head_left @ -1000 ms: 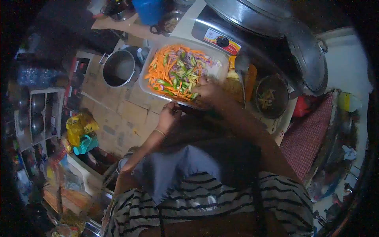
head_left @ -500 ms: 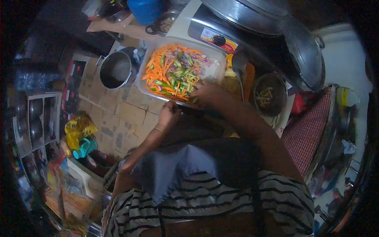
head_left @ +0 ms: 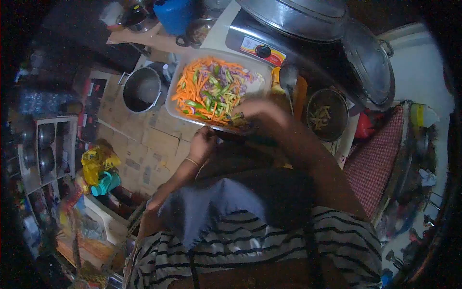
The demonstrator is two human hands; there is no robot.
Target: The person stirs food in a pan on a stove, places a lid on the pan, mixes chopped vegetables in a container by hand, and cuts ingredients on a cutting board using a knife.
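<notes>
The left grip (head_left: 204, 139) is curled at the near edge of the plastic tub (head_left: 169, 106); the right grip (head_left: 251, 110), blurred, is at its near right corner. I cannot tell what either holds. Cut vegetables (head_left: 208, 91) lie in the tub, beyond the left grip.

Dim, bluish light fades into black, bent fisheye edges. Glare streaks the shiny black-and-silver metal stove (head_left: 308, 62); motion blur smears the person's bare right hand (head_left: 260, 111). Grain speckles the shadows.

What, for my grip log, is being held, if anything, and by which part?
Left hand: apparently the tub, by its near rim. Right hand: blurred, cannot be told.
</notes>
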